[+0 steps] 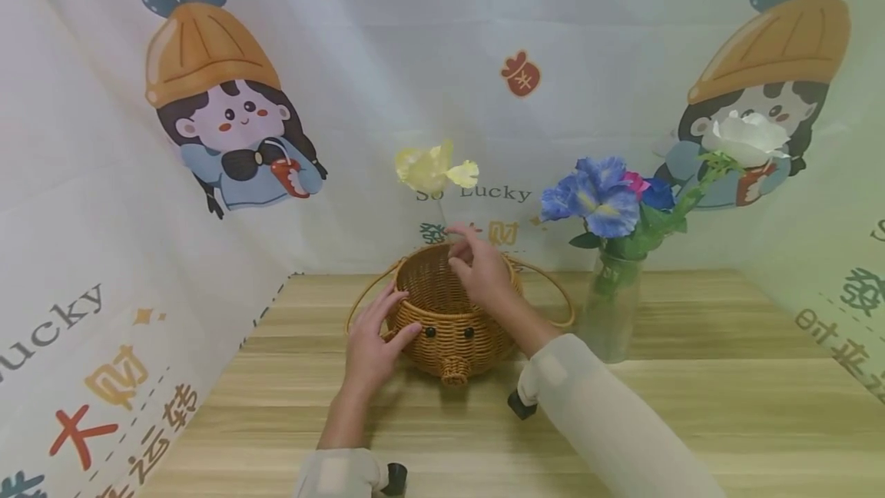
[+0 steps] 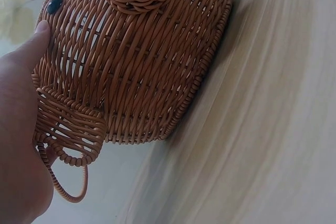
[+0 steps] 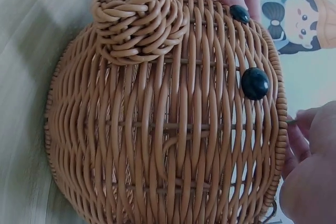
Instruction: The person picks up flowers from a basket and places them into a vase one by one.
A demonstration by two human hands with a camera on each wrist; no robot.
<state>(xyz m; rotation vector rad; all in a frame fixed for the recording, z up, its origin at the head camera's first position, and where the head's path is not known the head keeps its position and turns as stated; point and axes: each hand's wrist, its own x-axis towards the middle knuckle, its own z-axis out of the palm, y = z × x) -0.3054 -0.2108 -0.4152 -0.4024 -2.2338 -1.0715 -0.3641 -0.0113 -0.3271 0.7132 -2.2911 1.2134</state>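
A brown wicker basket [image 1: 442, 352] with a pig's snout, dark bead eyes and side handles stands upright on the table. My left hand [image 1: 372, 340] grips its left side at the rim, thumb on the front by one eye; in the left wrist view a woven ear [image 2: 71, 127] lies beside the thumb. Over the basket's opening, my right hand [image 1: 482, 271] pinches the thin stem [image 3: 292, 122] of a yellow artificial flower [image 1: 427, 169]. The bloom rises above and left of that hand, and the stem's lower part is hidden behind the rim.
A clear vase [image 1: 610, 321] stands on the table right of the basket. It holds blue flowers [image 1: 600, 198], a pink flower [image 1: 634, 184] and a tall white flower [image 1: 747, 137]. A printed cloth [image 1: 373, 37] hangs behind the wooden table [image 1: 442, 444] and along both sides.
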